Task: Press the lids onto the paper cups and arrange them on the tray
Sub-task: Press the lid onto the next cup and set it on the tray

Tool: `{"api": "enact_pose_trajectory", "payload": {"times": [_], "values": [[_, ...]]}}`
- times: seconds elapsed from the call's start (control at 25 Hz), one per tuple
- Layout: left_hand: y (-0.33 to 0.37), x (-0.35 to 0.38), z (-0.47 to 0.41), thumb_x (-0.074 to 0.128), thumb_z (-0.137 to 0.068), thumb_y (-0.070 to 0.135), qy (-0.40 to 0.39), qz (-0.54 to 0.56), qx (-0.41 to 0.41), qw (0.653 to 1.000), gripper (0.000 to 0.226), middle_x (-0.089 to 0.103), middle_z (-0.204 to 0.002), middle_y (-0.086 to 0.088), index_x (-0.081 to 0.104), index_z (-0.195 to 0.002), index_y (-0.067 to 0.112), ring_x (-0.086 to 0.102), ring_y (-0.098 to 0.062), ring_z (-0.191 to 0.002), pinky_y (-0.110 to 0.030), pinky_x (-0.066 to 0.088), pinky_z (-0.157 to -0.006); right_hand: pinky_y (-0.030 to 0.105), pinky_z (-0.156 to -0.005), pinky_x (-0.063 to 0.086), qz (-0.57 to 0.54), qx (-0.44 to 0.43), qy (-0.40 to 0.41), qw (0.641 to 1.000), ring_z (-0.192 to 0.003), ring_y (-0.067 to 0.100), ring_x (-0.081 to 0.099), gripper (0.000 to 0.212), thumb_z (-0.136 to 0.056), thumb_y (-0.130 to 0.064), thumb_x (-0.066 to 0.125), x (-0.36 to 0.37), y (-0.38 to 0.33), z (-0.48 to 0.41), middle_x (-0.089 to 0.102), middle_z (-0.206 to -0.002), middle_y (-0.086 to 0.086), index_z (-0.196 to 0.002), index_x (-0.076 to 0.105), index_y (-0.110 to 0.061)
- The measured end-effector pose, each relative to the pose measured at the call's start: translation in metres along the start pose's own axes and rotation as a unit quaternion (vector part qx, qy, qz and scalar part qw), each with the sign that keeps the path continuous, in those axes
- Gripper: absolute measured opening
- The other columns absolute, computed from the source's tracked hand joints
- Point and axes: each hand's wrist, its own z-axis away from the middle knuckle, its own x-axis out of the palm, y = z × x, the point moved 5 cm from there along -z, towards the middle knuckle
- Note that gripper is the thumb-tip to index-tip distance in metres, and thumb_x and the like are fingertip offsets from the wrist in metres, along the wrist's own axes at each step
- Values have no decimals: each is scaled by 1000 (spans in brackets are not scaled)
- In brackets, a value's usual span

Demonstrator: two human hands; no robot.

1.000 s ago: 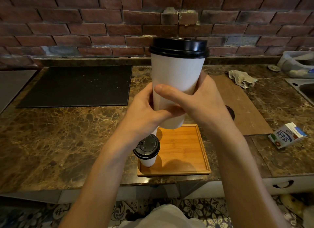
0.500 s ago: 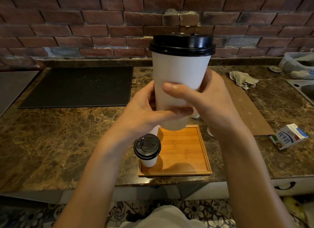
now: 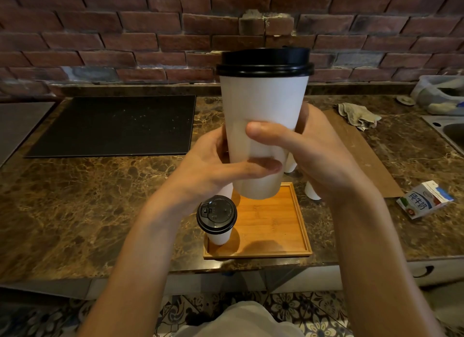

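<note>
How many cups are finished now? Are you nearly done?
One lidded cup already stands in the near-left corner of the wooden tray. A second paper cup, black lid on, is gripped by the left hand and right hand above the tray, not yet set down. Other white cups peek out behind the hands, tops hidden, so some may be left.

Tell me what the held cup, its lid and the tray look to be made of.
The held cup looks like paper: a matte white wall with no gloss. Its lid is probably plastic: black, smooth, slightly shiny, with a moulded rim. The tray looks like wood, perhaps bamboo: warm orange-brown with straight grain lines and a satin finish.
</note>
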Motion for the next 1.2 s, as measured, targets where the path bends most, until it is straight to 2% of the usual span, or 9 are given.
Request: {"api": "enact_pose_trajectory", "payload": {"times": [0.12,0.2,0.32,0.4,0.56,0.72,0.92,1.12,1.2], "values": [[-1,-3,-2,82,-60,30,42,-25,1,999,59,70,-96,15,58,-114,24,66,-5,-96,-14,52,-71,15,-68,54,32,-3,23,999,-92,2,67,46,-69,-38,75,0,-2,-4,67,-98,-9,-110,57,-31],[-1,-4,-3,82,-64,28,64,-43,3,997,54,69,-94,19,58,-112,27,65,0,-93,-10,51,-67,14,-69,55,61,2,44,997,-93,-1,65,53,-68,-41,76,0,-1,-6,64,-101,-11,-115,54,-31],[-3,-5,-4,84,-57,38,94,-62,-4,994,52,68,-88,26,56,-102,36,64,7,-87,-6,49,-62,20,-71,58,92,17,88,992,-93,4,64,64,-71,-43,81,1,4,-7,61,-105,-13,-125,49,-26],[-6,-7,-6,78,-53,45,118,-80,-17,990,54,68,-88,20,55,-101,38,65,5,-87,-7,50,-61,24,-75,58,112,19,123,986,-96,6,62,68,-72,-45,81,3,7,-7,58,-108,-12,-127,46,-25],[-13,-10,-8,82,-64,29,131,-104,-24,986,47,65,-94,15,53,-99,40,63,9,-85,-4,48,-61,28,-78,58,124,18,161,979,-99,6,61,72,-70,-46,81,6,10,-6,59,-111,-9,-129,47,-22],[-10,-11,-6,82,-66,27,122,-100,-13,987,49,64,-97,15,53,-102,41,63,6,-90,-6,50,-64,33,-79,60,106,15,154,982,-98,7,64,70,-69,-45,83,3,9,-7,62,-109,-9,-126,50,-22],[1,-8,-5,76,-55,47,104,-90,3,990,52,65,-91,27,53,-101,43,61,10,-90,-4,48,-62,26,-74,60,56,-4,130,990,-96,5,67,69,-64,-44,80,0,6,-8,65,-108,-8,-124,54,-22],[1,-7,-5,80,-61,36,68,-58,4,996,55,70,-97,17,59,-111,30,66,0,-93,-9,50,-68,15,-69,55,42,-22,86,995,-93,-3,65,49,-67,-39,78,-1,5,-7,64,-101,-14,-109,53,-37],[1,-6,-5,80,-65,27,43,-36,6,998,52,71,-100,12,59,-113,26,67,-4,-95,-12,52,-71,18,-72,56,26,-21,61,998,-96,3,67,54,-65,-37,81,-1,7,-7,66,-104,-9,-112,56,-31]]}}
